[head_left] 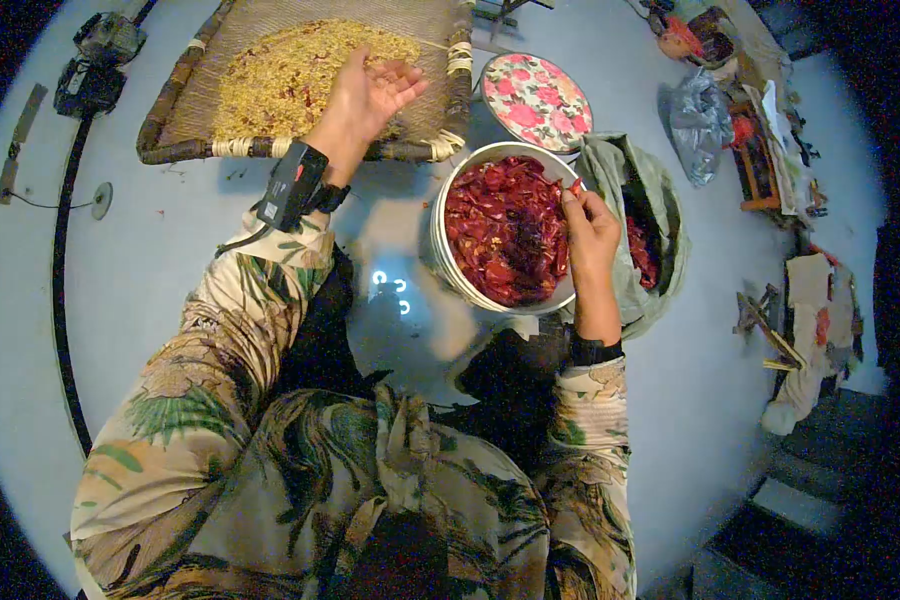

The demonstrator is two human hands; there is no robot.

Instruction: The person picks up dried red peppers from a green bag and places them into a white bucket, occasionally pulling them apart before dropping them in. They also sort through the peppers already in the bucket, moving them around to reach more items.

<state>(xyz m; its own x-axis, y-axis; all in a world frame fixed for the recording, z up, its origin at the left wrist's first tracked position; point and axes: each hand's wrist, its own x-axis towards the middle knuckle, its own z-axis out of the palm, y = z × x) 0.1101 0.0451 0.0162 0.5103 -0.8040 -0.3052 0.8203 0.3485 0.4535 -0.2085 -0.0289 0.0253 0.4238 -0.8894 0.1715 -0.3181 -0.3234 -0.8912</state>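
Dried red peppers (500, 225) fill a white bucket (440, 250) in front of me. My right hand (592, 225) is at the bucket's right rim, its fingers pinched on a small red pepper piece (576, 187). Above the near edge of a wood-framed woven tray (175, 125), my left hand (368, 95) is turned palm up with its fingers apart and nothing in it. Yellow seeds (300, 75) mixed with red bits lie spread on the tray. Right of the bucket stands an open green sack (625, 170) with more red peppers inside.
A round floral-topped stool (537, 100) stands behind the bucket. Farther right are a grey plastic bag (700, 125) and a wooden rack (760, 165). A black cable (62, 260) runs along the floor at the left.
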